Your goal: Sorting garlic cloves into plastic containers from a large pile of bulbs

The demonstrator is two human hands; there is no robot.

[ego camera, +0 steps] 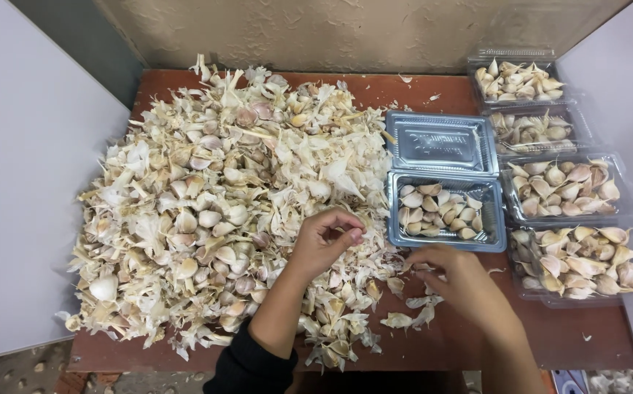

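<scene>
Garlic pile: pale cloves and papery skins, left of the open tray.
Left hand: fingers curled, pinching something small at the pile's edge.
Right hand: half-closed below the tray, fingertips on loose skins; grasp unclear.

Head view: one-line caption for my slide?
Two hands, left hand and right hand, sort garlic cloves beside an open clear tray.

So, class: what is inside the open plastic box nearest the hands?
The open plastic box holds garlic cloves, filling it partway. Its hinged lid lies open behind it. The box's bottom beneath the cloves is covered.
</scene>
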